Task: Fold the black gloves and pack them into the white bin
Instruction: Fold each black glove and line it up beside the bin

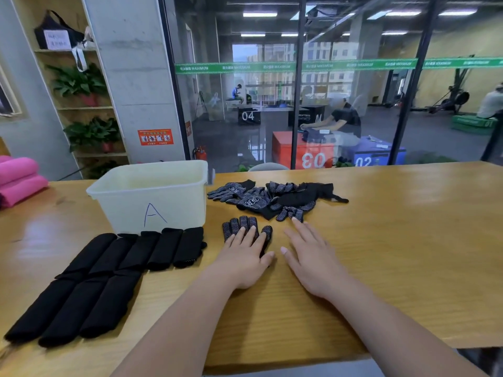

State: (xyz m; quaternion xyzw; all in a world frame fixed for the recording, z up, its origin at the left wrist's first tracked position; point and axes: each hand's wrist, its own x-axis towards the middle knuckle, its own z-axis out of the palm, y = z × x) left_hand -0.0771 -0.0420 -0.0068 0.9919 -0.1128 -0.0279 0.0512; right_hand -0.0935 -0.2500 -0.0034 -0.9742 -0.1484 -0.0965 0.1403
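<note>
Left hand (245, 258) flat, released, on dotted knit glove (246, 223). Right hand (313, 258) flat on glossy table (394, 240), grasping nothing; fingertip (297, 223) perhaps touching pile (272, 198). Black rolls (109, 268) beside boxy bin (122, 202).

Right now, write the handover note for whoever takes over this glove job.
Left hand: open, pressing flat on one glove. Right hand: open, flat on the table.
Done: folded gloves lie in two rows in front of the white bin.
To do: fold this glove and the loose pile behind it, then pack everything; none shows in the bin yet.
</note>
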